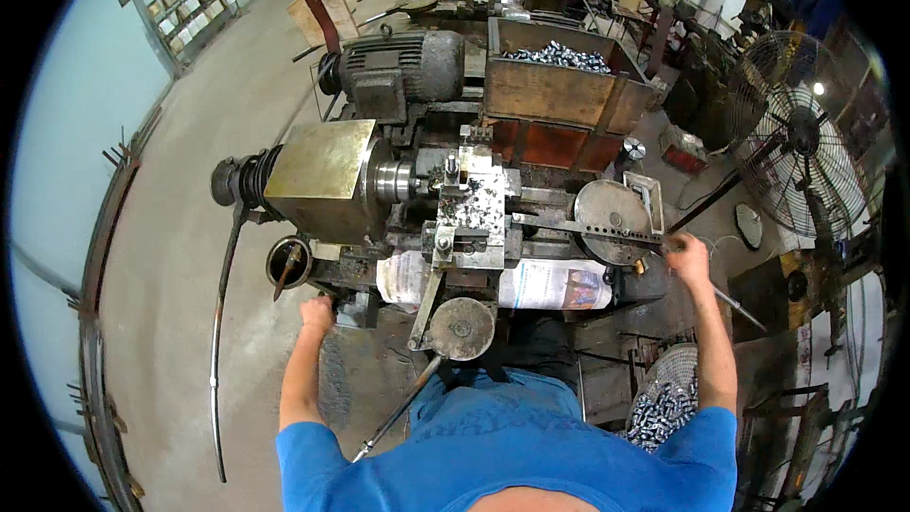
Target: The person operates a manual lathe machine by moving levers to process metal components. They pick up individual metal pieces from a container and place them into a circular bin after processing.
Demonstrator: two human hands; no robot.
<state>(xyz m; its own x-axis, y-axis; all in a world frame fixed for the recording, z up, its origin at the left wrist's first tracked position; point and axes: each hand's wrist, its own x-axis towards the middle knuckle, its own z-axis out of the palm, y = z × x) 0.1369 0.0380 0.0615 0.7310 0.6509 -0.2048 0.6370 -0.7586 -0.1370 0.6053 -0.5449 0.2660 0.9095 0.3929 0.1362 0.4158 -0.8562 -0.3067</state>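
A lathe-like machine stands before me, with a metal spindle chuck (391, 181) and a tool slide (474, 213) covered in dark chips. My left hand (318, 311) is closed at the machine's front left edge, below a round cup holding a brush (289, 264); what its fingers grip is hidden. On the right, my right hand (686, 256) curls round the end of a perforated flat metal bar (597, 229). That bar runs from the tool slide across a round metal plate (614, 213). Nearer me, a round weight-like disc (462, 329) sits beside a long lever (398, 410).
Behind the machine are an electric motor (403, 66) and a wooden crate (555, 90) with small shiny metal parts. A basket (664, 408) of similar parts stands by my right arm. A large fan (801, 133) is at the right; a long rod (220, 351) hangs at the left.
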